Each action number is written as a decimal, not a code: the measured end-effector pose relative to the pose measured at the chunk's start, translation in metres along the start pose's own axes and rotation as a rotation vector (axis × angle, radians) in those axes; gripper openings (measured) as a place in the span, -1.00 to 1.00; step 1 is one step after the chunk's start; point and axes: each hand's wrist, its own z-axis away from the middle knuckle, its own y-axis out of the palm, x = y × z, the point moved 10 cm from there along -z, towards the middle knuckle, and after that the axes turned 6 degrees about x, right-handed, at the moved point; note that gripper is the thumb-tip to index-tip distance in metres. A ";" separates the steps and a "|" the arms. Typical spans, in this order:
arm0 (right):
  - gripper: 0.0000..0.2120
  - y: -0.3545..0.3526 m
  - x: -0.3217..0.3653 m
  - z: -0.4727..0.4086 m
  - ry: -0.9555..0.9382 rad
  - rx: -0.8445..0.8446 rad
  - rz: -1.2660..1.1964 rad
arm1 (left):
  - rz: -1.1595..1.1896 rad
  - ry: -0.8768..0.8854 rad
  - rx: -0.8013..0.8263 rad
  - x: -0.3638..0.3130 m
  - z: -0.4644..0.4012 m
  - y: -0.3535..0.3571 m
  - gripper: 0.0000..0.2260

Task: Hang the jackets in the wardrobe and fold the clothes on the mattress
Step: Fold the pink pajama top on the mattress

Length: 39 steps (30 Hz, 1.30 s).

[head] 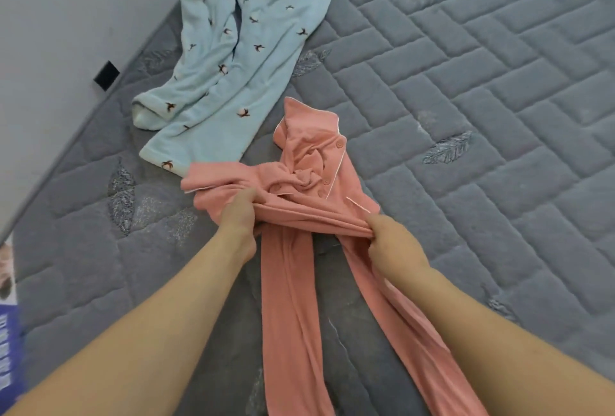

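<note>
Crumpled pink pyjama clothes [309, 169] with buttons and white piping lie in the middle of the grey quilted mattress [466, 99]. Two long pink trouser legs [289, 299] trail toward me. My left hand [238, 216] grips a bunched pink edge on the left. The same stretched edge is gripped on the right by my right hand [389, 242]. A light blue fleece garment [233, 49] with small brown bird prints is spread out farther back, to the left.
A pale wall [66, 16] runs along the mattress's left edge, with a small black tag [106, 75] at the mattress border. A blue and white printed object [8, 332] shows at the far left edge.
</note>
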 end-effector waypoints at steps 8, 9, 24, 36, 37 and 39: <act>-0.64 -0.172 -0.152 0.063 0.307 -0.362 -0.168 | -0.192 -0.123 0.282 0.085 0.133 0.163 -0.87; -0.64 -0.175 -0.163 0.068 0.290 -0.297 -0.204 | -0.305 -0.202 0.315 0.120 0.154 0.174 -0.86; -0.47 -0.005 -0.245 0.112 0.612 0.124 -0.463 | -1.524 0.044 0.013 0.114 0.055 0.086 -0.52; -0.77 0.029 -0.128 0.064 0.382 0.623 -0.456 | -1.404 0.134 -0.561 -0.071 0.036 -0.061 -0.49; -0.77 0.008 -0.144 0.049 0.406 0.372 -0.377 | -1.524 0.266 -0.530 -0.077 0.038 -0.035 -0.47; -0.78 -0.017 -0.165 0.045 0.473 0.132 -0.177 | -1.609 0.501 -0.265 -0.055 0.035 0.038 -0.53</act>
